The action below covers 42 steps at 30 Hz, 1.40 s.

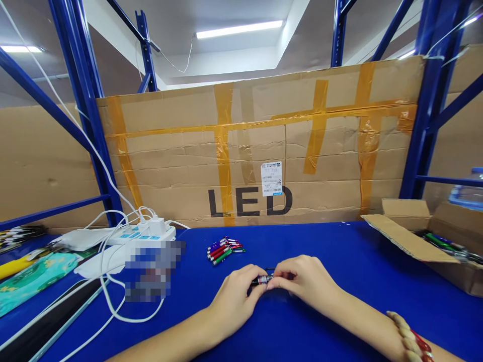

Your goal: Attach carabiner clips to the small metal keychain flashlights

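Note:
Both hands meet in the middle of the blue tabletop, around a small black cylinder (261, 280) with a light printed band. My left hand (236, 296) pinches its left part between thumb and fingers. At the other end, the fingertips of my right hand (307, 276) close on it, covering that end. A thin dark piece shows just above the fingertips, too small to name. Beyond my left hand lies a small pile of short pen-like metal tubes (223, 250) in red, green and purple-blue with silvery ends.
An open cardboard box (437, 266) holding pen-like pieces stands at the right. At the left are a white power strip (166, 234), looping white cables (107, 291) and a green patterned packet (41, 279). A taped cardboard sheet (181, 176) and blue rack posts (85, 100) close off the back.

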{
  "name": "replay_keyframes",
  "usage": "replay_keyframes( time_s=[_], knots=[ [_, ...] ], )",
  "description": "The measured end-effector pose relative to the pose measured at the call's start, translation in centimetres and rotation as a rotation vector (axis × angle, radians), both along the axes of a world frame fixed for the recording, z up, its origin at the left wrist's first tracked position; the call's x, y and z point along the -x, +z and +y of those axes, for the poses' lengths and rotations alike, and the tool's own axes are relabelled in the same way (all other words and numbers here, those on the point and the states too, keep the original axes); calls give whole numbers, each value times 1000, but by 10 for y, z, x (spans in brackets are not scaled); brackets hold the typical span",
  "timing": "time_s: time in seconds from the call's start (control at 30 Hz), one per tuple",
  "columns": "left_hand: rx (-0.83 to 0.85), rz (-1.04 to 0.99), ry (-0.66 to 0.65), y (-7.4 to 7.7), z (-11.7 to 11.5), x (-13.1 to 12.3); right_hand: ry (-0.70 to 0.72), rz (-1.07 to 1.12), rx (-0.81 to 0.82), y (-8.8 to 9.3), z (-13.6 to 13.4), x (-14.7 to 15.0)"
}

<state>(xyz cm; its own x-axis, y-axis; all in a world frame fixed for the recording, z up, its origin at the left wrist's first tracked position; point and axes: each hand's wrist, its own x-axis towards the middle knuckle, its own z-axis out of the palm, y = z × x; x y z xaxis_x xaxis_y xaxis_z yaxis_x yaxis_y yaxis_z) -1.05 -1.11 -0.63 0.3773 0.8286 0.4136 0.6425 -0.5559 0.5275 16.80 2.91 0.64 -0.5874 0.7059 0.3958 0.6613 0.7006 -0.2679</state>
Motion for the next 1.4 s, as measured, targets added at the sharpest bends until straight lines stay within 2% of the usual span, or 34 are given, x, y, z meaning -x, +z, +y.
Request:
replay_keyframes(
  time_s=[0.27,0.67,0.9,1.03,1.4],
  knots=[
    [-9,-45,-11,1,-1,-1,-41,39,54,3,-2,1],
    [-11,-41,-55,2,-2,0,-63,304,279,-5,8,4],
    [172,-136,-34,1,3,0,102,405,94,-2,6,4],
    [221,-212,-22,0,6,1,202,404,62,-4,7,3],
    [222,-246,-102,4,1,0,210,395,76,-5,9,3]
  ],
)
